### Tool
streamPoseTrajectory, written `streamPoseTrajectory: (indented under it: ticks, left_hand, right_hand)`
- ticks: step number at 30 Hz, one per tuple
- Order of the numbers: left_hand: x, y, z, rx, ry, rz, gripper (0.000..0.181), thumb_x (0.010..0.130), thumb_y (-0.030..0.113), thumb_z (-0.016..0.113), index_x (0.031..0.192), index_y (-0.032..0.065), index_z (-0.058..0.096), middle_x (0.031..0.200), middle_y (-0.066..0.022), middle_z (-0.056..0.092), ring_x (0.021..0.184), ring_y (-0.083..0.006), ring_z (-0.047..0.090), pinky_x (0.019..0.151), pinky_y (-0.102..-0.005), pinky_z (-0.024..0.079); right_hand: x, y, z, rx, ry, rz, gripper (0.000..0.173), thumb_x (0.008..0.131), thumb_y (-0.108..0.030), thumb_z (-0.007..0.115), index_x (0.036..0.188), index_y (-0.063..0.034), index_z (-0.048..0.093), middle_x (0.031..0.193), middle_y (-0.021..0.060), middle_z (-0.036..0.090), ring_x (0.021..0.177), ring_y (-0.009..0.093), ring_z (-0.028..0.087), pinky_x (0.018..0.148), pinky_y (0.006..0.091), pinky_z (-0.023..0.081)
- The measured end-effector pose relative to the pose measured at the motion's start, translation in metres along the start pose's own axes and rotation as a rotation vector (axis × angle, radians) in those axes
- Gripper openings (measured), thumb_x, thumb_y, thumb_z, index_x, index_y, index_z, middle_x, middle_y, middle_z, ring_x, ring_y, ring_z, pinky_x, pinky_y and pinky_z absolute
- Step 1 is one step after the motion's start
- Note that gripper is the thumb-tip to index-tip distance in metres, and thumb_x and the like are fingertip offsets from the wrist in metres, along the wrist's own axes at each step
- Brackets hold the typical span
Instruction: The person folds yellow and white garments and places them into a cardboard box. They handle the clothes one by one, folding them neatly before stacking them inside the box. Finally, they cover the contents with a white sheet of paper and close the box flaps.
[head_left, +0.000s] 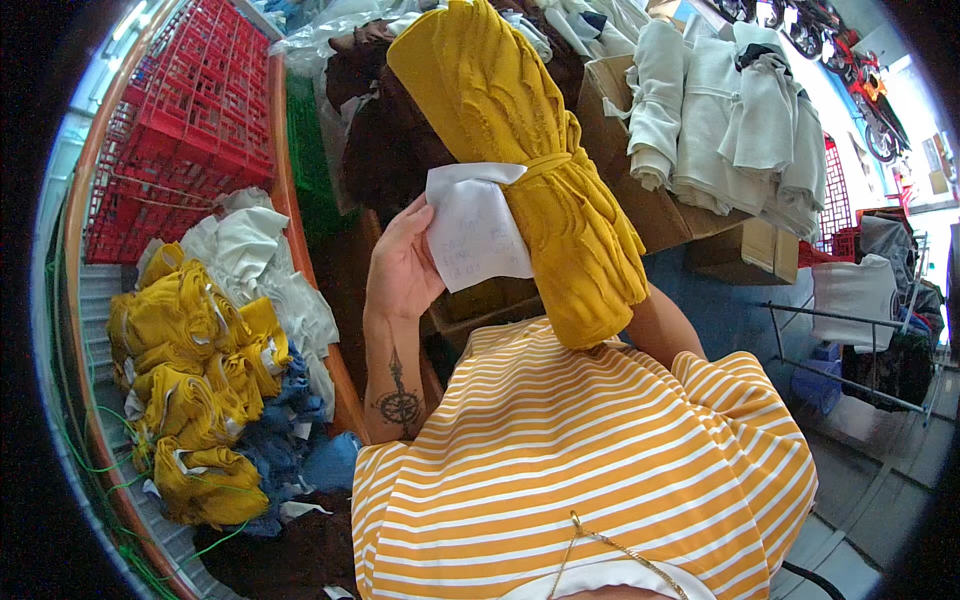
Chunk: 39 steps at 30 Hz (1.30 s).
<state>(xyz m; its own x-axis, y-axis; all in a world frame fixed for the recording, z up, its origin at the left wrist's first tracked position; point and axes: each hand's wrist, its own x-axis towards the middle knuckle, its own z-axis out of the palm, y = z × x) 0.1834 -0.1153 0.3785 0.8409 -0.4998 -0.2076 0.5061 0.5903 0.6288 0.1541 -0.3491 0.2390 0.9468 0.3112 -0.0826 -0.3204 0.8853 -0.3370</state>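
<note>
A rolled bundle of mustard-yellow knit fabric (577, 225) stands out at a slant in front of my chest. A strip of the same cloth (547, 163) is tied around its middle. My left hand (405, 255) pinches the left edge of a white paper slip (476, 232), which bears handwriting. The slip's folded top edge reaches the tied strip; whether it is tucked under cannot be made out. My right forearm (664, 322) passes behind the bundle's lower end, so the bundle hides my right hand and its grip.
Mustard bundles (195, 360), white cloth (251, 240) and blue fabric (292, 450) are heaped at left, below a red plastic crate (187, 112). White fabric rolls (709, 112) lie on a cardboard box (645, 217) at upper right. A metal-framed rack (832, 319) stands farther right.
</note>
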Motion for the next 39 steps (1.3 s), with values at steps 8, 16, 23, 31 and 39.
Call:
streamPoseTrajectory:
  ticks: [8,16,23,31,39]
  left_hand:
    - [-0.005,0.001,-0.011,-0.268,-0.295,-0.064,0.053,0.097,0.028,0.043,0.145,0.0078,0.038,0.141,-0.0140,0.050,0.130,-0.0302,0.049,0.108,-0.0509,0.038]
    - [-0.013,0.005,0.012,-0.262,-0.224,-0.034,0.059,0.098,0.032,0.036,0.150,0.0066,0.028,0.145,-0.0139,0.046,0.130,-0.0305,0.049,0.106,-0.0511,0.041]
    - [-0.004,-0.001,0.002,-0.246,-0.192,-0.025,0.063,0.097,0.032,0.037,0.152,0.0057,0.023,0.146,-0.0139,0.044,0.131,-0.0300,0.048,0.107,-0.0489,0.041]
    - [0.018,-0.114,-0.078,0.133,0.239,-0.114,0.038,0.094,0.031,0.057,0.123,0.0061,0.057,0.111,-0.0053,0.067,0.099,-0.0182,0.065,0.088,-0.0375,0.054]
    - [0.018,-0.278,-0.149,-0.451,0.259,-0.655,0.080,0.089,0.069,0.045,0.140,0.0070,0.045,0.138,-0.0088,0.053,0.125,-0.0249,0.052,0.108,-0.0418,0.039]
  right_hand:
    - [-0.004,0.000,-0.004,-0.003,0.022,0.020,0.088,0.073,-0.040,0.082,0.141,-0.0031,0.042,0.132,0.0098,0.057,0.120,0.021,0.056,0.105,0.0365,0.042]
    - [0.002,0.003,-0.006,-0.004,0.031,0.029,0.088,0.072,-0.040,0.083,0.141,-0.0032,0.042,0.132,0.0097,0.058,0.119,0.021,0.057,0.105,0.0366,0.043]
    - [0.006,0.003,-0.015,-0.015,0.071,0.049,0.088,0.072,-0.039,0.083,0.141,-0.0032,0.042,0.132,0.0097,0.058,0.119,0.021,0.057,0.105,0.0367,0.043]
    - [-0.024,-0.020,-0.077,-0.204,0.329,0.204,0.088,0.072,-0.038,0.083,0.141,-0.0032,0.042,0.132,0.0097,0.058,0.119,0.021,0.057,0.105,0.0367,0.043]
    - [-0.063,0.016,-0.124,-1.457,0.627,0.459,0.100,0.061,-0.029,0.086,0.143,-0.0010,0.038,0.127,0.0167,0.061,0.116,0.028,0.060,0.100,0.0384,0.047]
